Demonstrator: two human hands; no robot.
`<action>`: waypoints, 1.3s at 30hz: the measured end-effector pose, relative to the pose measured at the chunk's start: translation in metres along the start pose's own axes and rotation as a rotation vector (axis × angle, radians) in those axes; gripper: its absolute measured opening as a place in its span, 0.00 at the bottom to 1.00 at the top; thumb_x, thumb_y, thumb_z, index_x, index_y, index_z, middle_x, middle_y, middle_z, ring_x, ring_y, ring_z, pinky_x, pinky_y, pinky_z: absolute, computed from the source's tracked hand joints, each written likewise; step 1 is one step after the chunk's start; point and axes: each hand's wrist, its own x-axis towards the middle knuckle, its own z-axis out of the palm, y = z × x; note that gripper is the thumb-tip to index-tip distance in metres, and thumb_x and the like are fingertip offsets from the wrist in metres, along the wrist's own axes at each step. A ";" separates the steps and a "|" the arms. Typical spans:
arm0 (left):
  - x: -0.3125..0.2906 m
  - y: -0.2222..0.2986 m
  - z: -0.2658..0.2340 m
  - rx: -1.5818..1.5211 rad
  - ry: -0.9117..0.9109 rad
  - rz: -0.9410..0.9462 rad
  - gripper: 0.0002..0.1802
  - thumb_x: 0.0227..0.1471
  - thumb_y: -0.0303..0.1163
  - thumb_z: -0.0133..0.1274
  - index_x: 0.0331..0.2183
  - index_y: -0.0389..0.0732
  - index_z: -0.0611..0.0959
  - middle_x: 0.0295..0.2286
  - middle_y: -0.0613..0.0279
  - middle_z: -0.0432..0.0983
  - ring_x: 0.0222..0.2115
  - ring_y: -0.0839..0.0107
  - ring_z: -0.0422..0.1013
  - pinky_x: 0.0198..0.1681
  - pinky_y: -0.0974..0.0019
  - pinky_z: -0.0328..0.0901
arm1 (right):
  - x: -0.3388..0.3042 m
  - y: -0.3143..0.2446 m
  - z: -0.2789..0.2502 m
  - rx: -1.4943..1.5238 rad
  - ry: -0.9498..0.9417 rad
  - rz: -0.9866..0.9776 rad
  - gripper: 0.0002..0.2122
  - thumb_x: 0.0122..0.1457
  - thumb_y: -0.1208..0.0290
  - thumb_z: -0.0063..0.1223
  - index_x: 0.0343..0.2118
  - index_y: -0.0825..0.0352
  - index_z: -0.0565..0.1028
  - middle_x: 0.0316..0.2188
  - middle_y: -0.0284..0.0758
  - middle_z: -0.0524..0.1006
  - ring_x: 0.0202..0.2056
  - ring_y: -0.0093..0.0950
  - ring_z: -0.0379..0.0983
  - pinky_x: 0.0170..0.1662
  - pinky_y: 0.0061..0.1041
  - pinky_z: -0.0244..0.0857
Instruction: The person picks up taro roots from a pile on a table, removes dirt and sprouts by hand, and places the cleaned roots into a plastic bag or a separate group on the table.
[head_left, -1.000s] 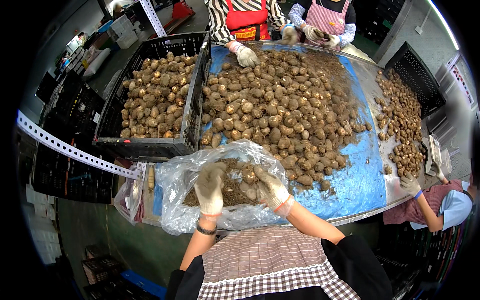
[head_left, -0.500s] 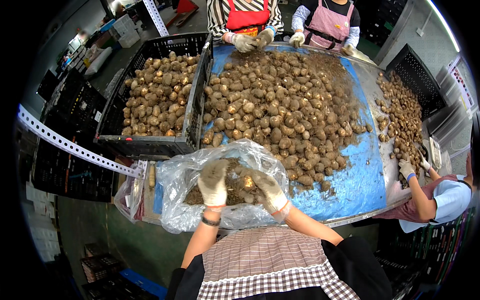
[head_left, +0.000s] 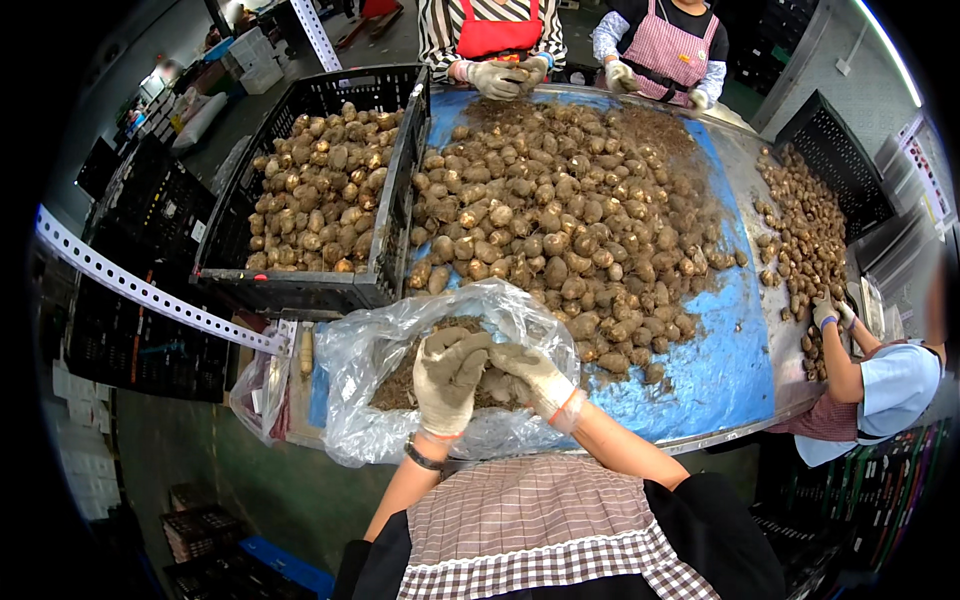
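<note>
Above a clear plastic bag (head_left: 365,350) spread on the table's near edge, my two gloved hands meet. My left hand (head_left: 447,382) has its fingers curled inward against the other hand; what lies in them is hidden. My right hand (head_left: 535,378) is closed over a brown taro (head_left: 496,386), mostly covered by the glove. Loose brown root fibres and dirt (head_left: 396,388) lie in the bag under both hands. Just beyond them a large heap of hairy brown taros (head_left: 560,220) covers a blue sheet (head_left: 725,375).
A black crate (head_left: 290,288) full of taros stands at the left, beside a perforated metal post (head_left: 150,285). Two gloved co-workers (head_left: 500,78) (head_left: 665,55) stand across the table. Another person (head_left: 885,385) at the right handles smaller taros (head_left: 805,230) by a tipped black crate (head_left: 835,165).
My left hand has turned and moved right, its fingers now curled against my right hand. The taro's pale face, seen before, is now covered. The co-workers' hands have shifted slightly.
</note>
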 end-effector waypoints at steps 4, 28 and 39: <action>0.006 -0.007 -0.004 0.024 -0.081 0.039 0.08 0.48 0.26 0.61 0.33 0.37 0.85 0.35 0.59 0.75 0.33 0.64 0.72 0.37 0.63 0.67 | 0.007 0.013 -0.007 0.218 -0.131 0.103 0.16 0.66 0.61 0.44 0.48 0.70 0.71 0.37 0.39 0.76 0.24 0.23 0.70 0.24 0.21 0.63; -0.004 0.003 0.005 -0.154 0.066 0.023 0.14 0.45 0.22 0.62 0.37 0.32 0.79 0.36 0.60 0.75 0.34 0.67 0.71 0.41 0.64 0.67 | 0.007 -0.004 0.001 0.246 0.033 -0.154 0.19 0.65 0.59 0.46 0.50 0.71 0.70 0.35 0.40 0.78 0.23 0.23 0.74 0.23 0.19 0.70; -0.006 0.009 0.016 -0.541 0.044 -0.269 0.08 0.48 0.17 0.57 0.34 0.30 0.81 0.37 0.58 0.73 0.39 0.71 0.72 0.38 0.74 0.68 | 0.002 0.013 -0.015 0.354 -0.334 -0.074 0.14 0.66 0.64 0.45 0.46 0.70 0.72 0.35 0.40 0.77 0.31 0.25 0.75 0.30 0.21 0.70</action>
